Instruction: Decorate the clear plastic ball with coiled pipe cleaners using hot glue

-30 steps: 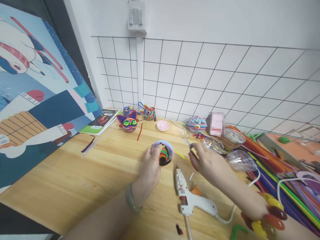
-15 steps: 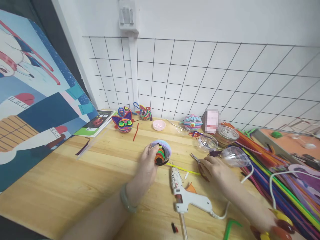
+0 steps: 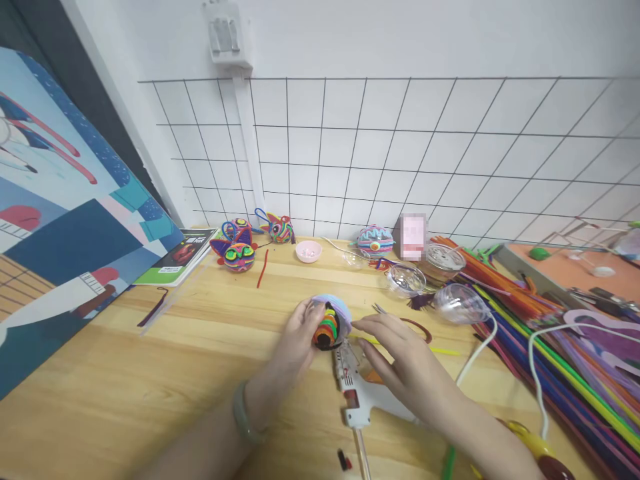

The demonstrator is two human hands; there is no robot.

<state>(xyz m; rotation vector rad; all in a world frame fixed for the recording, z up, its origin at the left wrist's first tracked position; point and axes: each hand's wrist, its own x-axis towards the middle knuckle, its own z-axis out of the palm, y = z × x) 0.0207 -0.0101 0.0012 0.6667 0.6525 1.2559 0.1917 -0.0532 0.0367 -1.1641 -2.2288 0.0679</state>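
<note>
My left hand (image 3: 299, 340) is closed around a small craft ball (image 3: 327, 327) with a pale blue and lilac rim and orange, green, yellow and black coils on its front. My right hand (image 3: 400, 353) is at the ball's right side, thumb and index finger stretched out and a little apart. A yellow pipe cleaner (image 3: 443, 351) runs from beside the ball, between those fingers and under the hand. Scissors (image 3: 417, 327) lie behind my right hand, partly covered by it. Below the ball, a white glue gun (image 3: 356, 393) lies on the table, its handle partly hidden by my right hand.
Striped craft balls (image 3: 239, 257) and a pink dish (image 3: 309, 251) stand along the back, near a blue-pink ball (image 3: 375, 241). Clear plastic shells (image 3: 459, 303) and bundled pipe cleaners (image 3: 545, 373) lie right, with a white cord (image 3: 535, 373). A large picture board (image 3: 90, 220) leans left.
My right hand has left the scissors and moved left to the ball and the yellow pipe cleaner. The left hand still holds the ball. The view has shifted slightly.
</note>
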